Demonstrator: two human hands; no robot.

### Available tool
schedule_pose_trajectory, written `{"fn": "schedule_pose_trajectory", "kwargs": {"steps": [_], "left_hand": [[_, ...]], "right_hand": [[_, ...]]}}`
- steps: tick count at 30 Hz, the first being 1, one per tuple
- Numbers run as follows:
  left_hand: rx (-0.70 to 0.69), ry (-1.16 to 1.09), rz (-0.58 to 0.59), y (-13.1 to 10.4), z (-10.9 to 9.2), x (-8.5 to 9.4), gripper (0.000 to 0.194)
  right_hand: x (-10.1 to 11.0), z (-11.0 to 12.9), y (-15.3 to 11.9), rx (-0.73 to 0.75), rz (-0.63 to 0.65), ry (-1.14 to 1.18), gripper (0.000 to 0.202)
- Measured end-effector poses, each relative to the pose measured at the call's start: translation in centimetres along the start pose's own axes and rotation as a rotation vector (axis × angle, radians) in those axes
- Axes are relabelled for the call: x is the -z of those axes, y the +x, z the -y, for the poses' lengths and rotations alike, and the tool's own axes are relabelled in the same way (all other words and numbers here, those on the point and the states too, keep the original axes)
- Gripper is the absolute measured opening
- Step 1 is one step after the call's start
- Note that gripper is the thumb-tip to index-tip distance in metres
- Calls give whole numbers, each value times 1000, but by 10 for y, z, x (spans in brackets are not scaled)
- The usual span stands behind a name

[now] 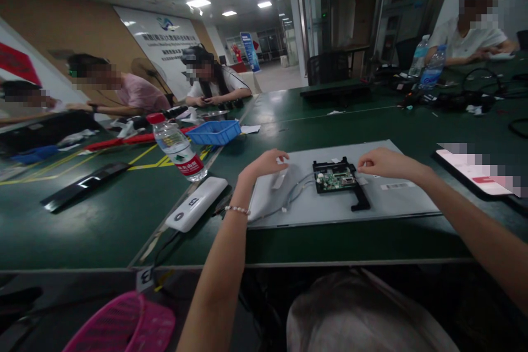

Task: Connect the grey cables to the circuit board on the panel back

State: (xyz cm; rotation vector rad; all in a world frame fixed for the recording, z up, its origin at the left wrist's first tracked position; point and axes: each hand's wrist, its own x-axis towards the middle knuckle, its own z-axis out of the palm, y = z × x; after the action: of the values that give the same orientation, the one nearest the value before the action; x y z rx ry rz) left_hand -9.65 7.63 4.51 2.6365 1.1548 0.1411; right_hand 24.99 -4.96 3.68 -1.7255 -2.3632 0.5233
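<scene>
- Curving over the grey panel (300,162) right of centre, the left hand (268,164) is bending its fingers beside a clear strip (279,177); whether it is gripping, one cannot tell.
- The right hand (377,160) is curling near the circuit board (336,180); any hold is staying unclear.
- The panel is lying flat, probably keeping the board face-up between both hands.
- A green table (358,124) is spanning mid-frame; people (142,91) are sitting upper left and upper right.

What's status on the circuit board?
Left hand at grey panel, left side; right hand beside circuit board. Board on panel, cables running left. Bottle, white device left of panel.
</scene>
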Motion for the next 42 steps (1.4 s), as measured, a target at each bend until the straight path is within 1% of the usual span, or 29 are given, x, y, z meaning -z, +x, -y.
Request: {"fn": "schedule_pose_trajectory", "kwargs": {"steps": [2,4,5,9,12,16,18,20,23,26,28,29,30,33,34,35,36,37,40,42], "left_hand": [[16,-75,114,-2,10,-1,43],[20,-128,200,-4,14,-1,45],[19,-145,226,-4,14,0,43],[28,-252,290,-7,11,5,26],[55,-425,288,-14,4,14,26],[39,-643,205,-26,-6,28,34],[33,-699,206,-29,-11,30,35],[46,-708,271,-28,-14,28,35],[79,-690,388,-21,-18,18,34],[133,-673,462,-16,-20,9,33],[154,-634,496,-14,-21,8,35],[154,-596,489,-14,-21,10,36],[149,-548,458,-15,-22,12,36],[124,-423,259,-17,-23,21,36],[110,-410,212,-17,-24,23,36],[94,-412,202,-18,-25,24,34],[77,-420,231,-18,-27,25,32],[62,-430,294,-19,-29,25,30],[53,-427,551,-19,-37,21,22],[77,-407,673,-19,-42,18,21]], "right_hand": [[-2,3,0,0,2,-28,31],[-3,5,0,2,2,-42,30],[-3,6,0,0,2,-44,31],[-2,6,1,3,-31,-26,31],[-2,8,1,17,-86,-8,32],[-2,14,1,30,-177,15,32],[-3,18,1,50,-216,27,31],[-7,22,2,72,-233,35,31],[-14,30,5,110,-233,34,32],[-24,38,8,156,-257,28,31],[-31,44,9,197,-292,17,31],[-34,47,9,226,-310,10,32],[-37,50,9,262,-328,5,34],[-44,60,9,398,-367,-2,38],[-46,64,8,447,-370,-1,40],[-48,68,7,498,-364,0,42],[-50,73,6,552,-349,-2,44],[-51,77,5,605,-325,-4,47],[-57,90,2,735,-228,-27,56],[-61,96,1,778,-178,-53,57]]}}
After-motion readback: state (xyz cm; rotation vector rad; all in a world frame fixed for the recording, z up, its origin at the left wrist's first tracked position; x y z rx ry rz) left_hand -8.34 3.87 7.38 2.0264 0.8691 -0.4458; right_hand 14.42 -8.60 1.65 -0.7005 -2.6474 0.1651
